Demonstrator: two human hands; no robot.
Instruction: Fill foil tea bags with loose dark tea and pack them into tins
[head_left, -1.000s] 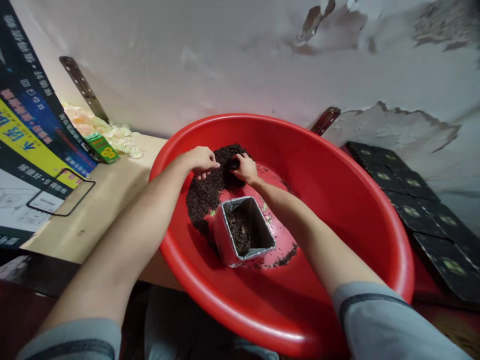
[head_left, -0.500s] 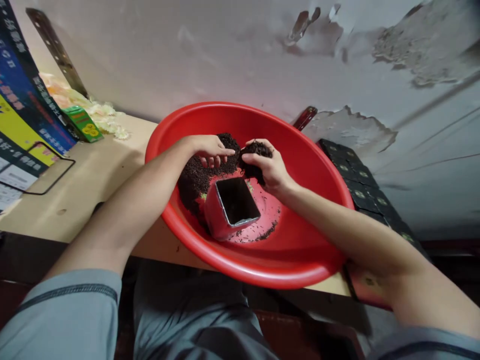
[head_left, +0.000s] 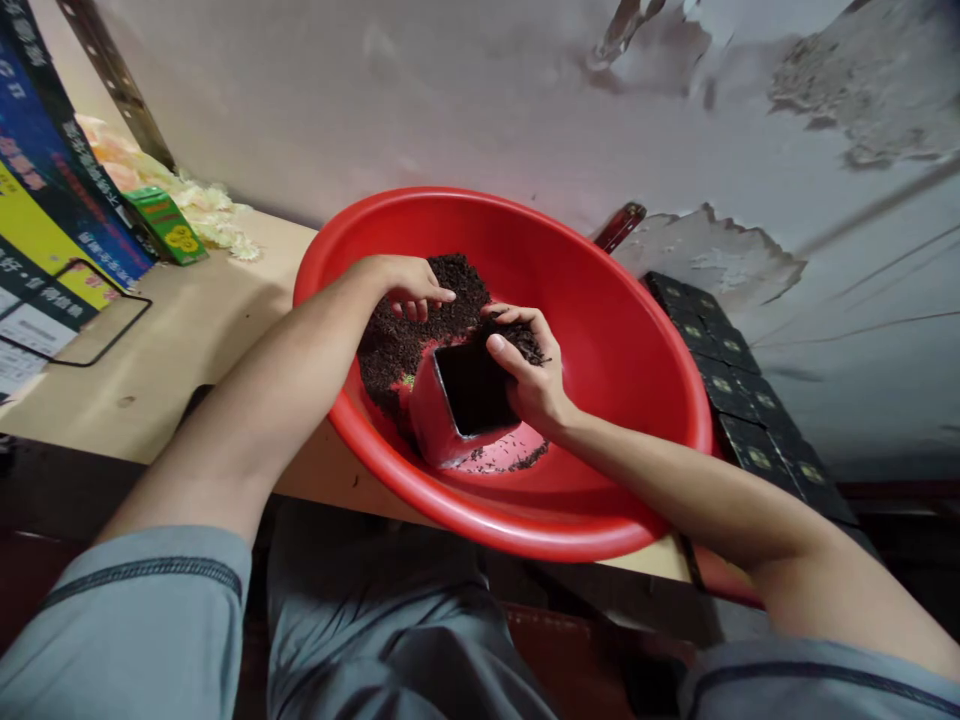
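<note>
In the big red basin (head_left: 630, 290), a heap of dark, dry shreds that look like loose tea leaves (head_left: 457, 283) lies toward the left. A square pink container (head_left: 433, 415) with a silvery rim leans in the basin, its dark opening tilted up toward me. My right hand (head_left: 536, 385) cups a handful of tea leaves (head_left: 517, 335) at the container's upper right edge. Over the heap, my left hand (head_left: 414, 285) hovers with its index finger stretched out and the other fingers loosely bent, holding nothing visible.
Books (head_left: 56, 190) with a black wire bookend (head_left: 124, 340) stand at the left, beside a small green box (head_left: 166, 226) and pale artificial flowers (head_left: 210, 215). Black boxes (head_left: 724, 365) line the right side. Behind the basin rises a peeling wall (head_left: 450, 90).
My right hand has moved down to the container's opening with its handful of tea leaves. My left hand has drawn slightly left, away from it.
</note>
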